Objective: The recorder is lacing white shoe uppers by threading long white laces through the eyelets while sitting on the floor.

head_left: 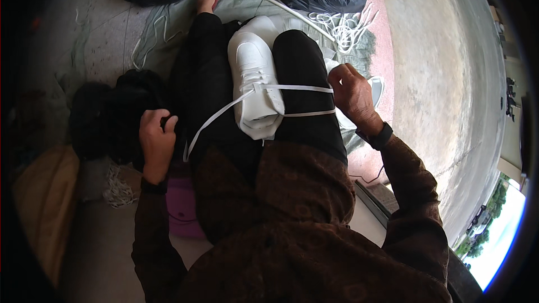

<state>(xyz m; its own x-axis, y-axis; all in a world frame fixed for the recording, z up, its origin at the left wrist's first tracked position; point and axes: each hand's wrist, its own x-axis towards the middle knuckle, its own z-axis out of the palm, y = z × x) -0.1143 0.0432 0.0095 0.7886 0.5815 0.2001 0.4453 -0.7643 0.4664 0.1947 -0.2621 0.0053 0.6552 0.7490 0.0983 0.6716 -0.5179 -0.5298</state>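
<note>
Sitting, black trousers (306,73) for a bench; lacing looks like the step in hand. White sneaker (249,56) sits between the thighs, toe pointing away from the wearer, long axis roughly along the legs. Right hand (353,92): fingertips together beside the white lace (297,87); can't tell if clamped. Left hand (157,143): half-curled, thumb gap, nothing visible held. Next probably calls for left taking the loose tail, then evening tension.

A broad, pale grey, stained floor (432,56) is edged by a narrow pink strip (386,78); dull grey tiles (104,28) are crossed by thin joints. Leafy green trees (477,244) are backlit by bright white-blue sky (508,224); the left side is left shadowed.
</note>
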